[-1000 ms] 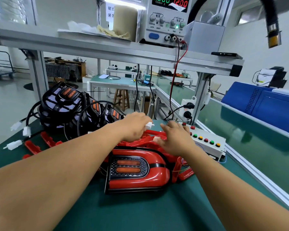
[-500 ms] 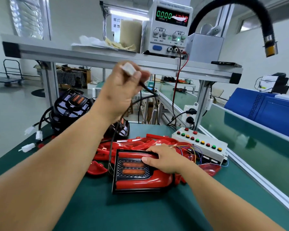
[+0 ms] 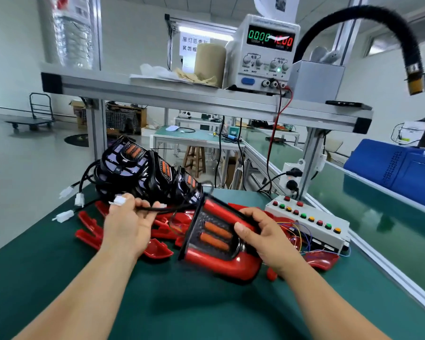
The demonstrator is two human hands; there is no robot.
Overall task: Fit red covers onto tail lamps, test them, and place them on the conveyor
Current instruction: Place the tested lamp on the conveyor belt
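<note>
Right hand [image 3: 265, 241] grips the covered tail lamp [image 3: 214, 251] by its right flank: thumb over the front edge, the other fingers wrapped behind and out of sight. The lamp is tilted, lifted off the green mat [image 3: 206, 303], low centre of my view.

Left hand [image 3: 129, 227] is curled round the lamp's black cable [image 3: 172, 209], with the white connector [image 3: 119, 200] sticking out past the knuckles.

Handling, my guess:
- Hollow moulded shell, light and stiff.
- The red gloss looks slippery, so I'd hold the rim and flank, not the lens face.
- The clip-on cover probably pops or cracks if squeezed across the middle.
- The cable is limp and trails; carry it with the plug so it doesn't snag on the loose red covers [image 3: 157, 250] or the stack of bare black lamps [image 3: 142, 173].

Hard to read:
- The lamp is motion-blurred, so I can't tell whether the cover is seated all round.
- The lamp's back and the cable entry are hidden.
- The wires beside the button box [image 3: 329, 218] are a tangle behind my right wrist.
- No mating socket is visible.
- The green belt [image 3: 368, 217] at right I take for the conveyor.
</note>
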